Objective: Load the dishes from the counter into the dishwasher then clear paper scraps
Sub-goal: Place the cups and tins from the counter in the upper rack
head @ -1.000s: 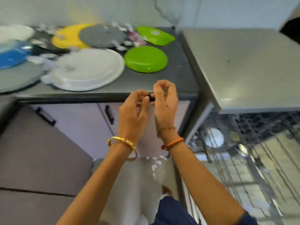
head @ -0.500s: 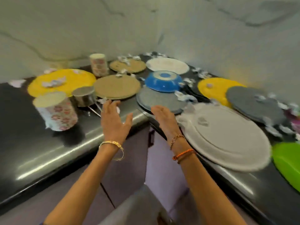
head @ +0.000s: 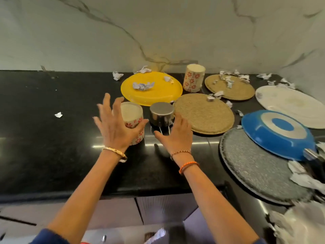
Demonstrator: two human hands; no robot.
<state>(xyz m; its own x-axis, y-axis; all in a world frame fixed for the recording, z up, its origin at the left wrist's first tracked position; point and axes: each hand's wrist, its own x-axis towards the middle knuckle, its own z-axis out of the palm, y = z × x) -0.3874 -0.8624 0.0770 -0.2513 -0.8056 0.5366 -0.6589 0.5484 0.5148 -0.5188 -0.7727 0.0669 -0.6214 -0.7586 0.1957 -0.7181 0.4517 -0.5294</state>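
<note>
L hand [head: 117,128] & R hand [head: 175,136] out front, fingers spread

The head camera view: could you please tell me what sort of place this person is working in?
Most likely a home kitchen. A glossy black counter runs along a marble-veined wall, with cabinet fronts below. Upturned dishes cover it, such as a yellow plate and a blue pan.

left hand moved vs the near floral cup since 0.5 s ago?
Yes. The left hand has gone left from the steel cup to the near floral cup, fingers spread.
</note>
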